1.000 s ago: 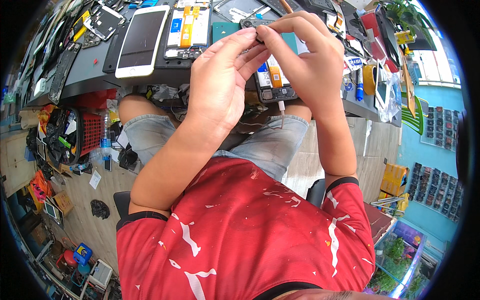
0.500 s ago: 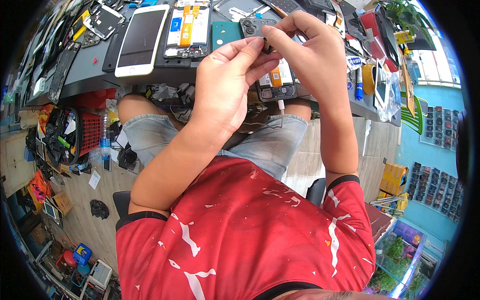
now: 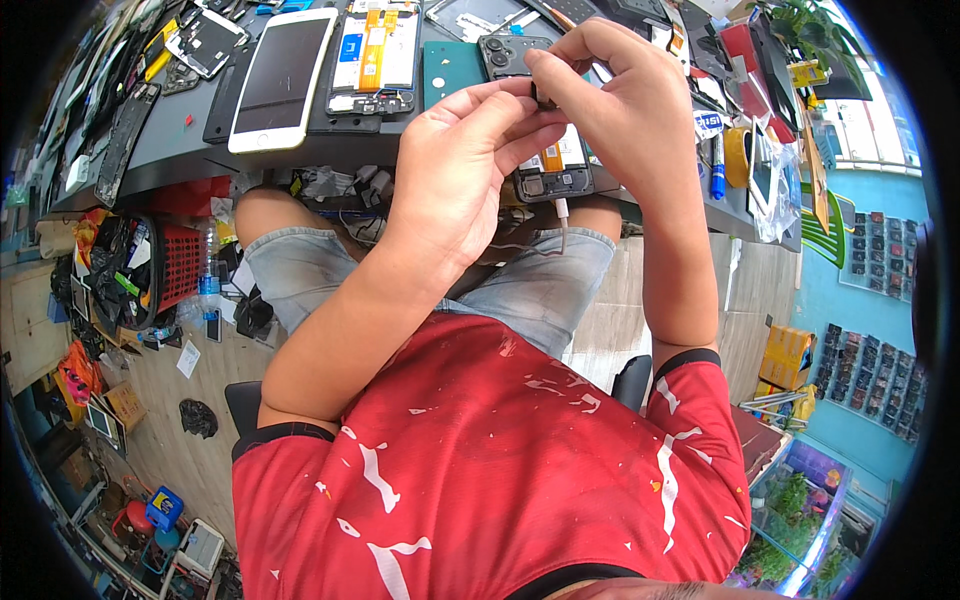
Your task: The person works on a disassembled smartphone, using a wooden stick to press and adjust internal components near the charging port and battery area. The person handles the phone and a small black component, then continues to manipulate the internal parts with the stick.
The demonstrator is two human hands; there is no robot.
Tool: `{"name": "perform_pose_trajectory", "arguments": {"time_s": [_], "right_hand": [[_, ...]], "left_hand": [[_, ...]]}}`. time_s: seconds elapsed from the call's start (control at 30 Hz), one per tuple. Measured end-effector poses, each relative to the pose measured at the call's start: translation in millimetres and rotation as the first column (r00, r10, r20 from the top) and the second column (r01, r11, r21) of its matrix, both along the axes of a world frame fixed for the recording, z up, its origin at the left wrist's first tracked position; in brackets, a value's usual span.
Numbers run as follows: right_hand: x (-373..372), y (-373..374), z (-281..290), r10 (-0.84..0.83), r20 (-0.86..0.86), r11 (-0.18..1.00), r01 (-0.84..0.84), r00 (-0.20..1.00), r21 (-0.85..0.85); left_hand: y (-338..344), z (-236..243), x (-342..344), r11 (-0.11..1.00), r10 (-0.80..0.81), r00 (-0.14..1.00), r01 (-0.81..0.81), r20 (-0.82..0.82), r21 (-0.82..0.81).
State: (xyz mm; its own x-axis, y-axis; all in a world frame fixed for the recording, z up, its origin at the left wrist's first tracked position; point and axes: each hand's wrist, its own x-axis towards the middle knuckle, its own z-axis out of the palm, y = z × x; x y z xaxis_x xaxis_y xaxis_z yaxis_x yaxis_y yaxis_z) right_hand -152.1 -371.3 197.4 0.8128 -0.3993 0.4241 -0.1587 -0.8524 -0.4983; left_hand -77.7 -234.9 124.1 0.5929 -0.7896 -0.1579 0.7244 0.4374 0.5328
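Note:
My left hand and my right hand meet over the desk edge, fingers pinched together. Between their fingertips is a small dark part, mostly hidden, so its kind cannot be made out. Right below them an opened phone shows its insides, with a white cable plugged into its near end. Behind the fingers lies a dark phone back with round camera lenses, beside a green flat piece.
Left of my hands lie another opened phone with an orange flex strip and a white phone. Phone frames crowd the far left. A blue marker and a yellow tape roll are at the right. A red basket stands below the desk.
My left fingers have shifted slightly right and curled closer against the right hand, covering more of the small dark part. My right hand has hardly moved.

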Motion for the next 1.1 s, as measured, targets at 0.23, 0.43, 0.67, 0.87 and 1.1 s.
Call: {"name": "perform_pose_trajectory", "arguments": {"time_s": [0.23, 0.43, 0.67, 0.87, 1.1], "right_hand": [[0, 0, 0, 0.018, 0.026, 0.998, -0.016, 0.999, -0.053], [-2, 3, 1, -0.014, 0.044, 0.999, 0.013, 0.999, 0.036], [3, -28, 21, -0.051, 0.173, 0.996, 0.062, 0.984, -0.060], [27, -142, 15, -0.310, 0.176, 0.938, 0.330, 0.934, -0.103], [56, -232, -8, -0.405, 0.184, 0.831, 0.445, 0.895, -0.335]], "left_hand": [[1, 0, 1, 1.000, 0.001, 1.000, -0.001, -0.005, 0.015], [2, 0, 2, 0.999, -0.018, 1.000, 0.018, 0.010, 0.039], [8, 7, 3, 0.997, -0.021, 1.000, 0.020, 0.006, 0.073], [11, 6, 6, 1.000, -0.014, 0.999, 0.014, -0.040, 0.008], [20, 15, 7, 1.000, -0.010, 0.999, 0.009, -0.051, -0.020]]}}
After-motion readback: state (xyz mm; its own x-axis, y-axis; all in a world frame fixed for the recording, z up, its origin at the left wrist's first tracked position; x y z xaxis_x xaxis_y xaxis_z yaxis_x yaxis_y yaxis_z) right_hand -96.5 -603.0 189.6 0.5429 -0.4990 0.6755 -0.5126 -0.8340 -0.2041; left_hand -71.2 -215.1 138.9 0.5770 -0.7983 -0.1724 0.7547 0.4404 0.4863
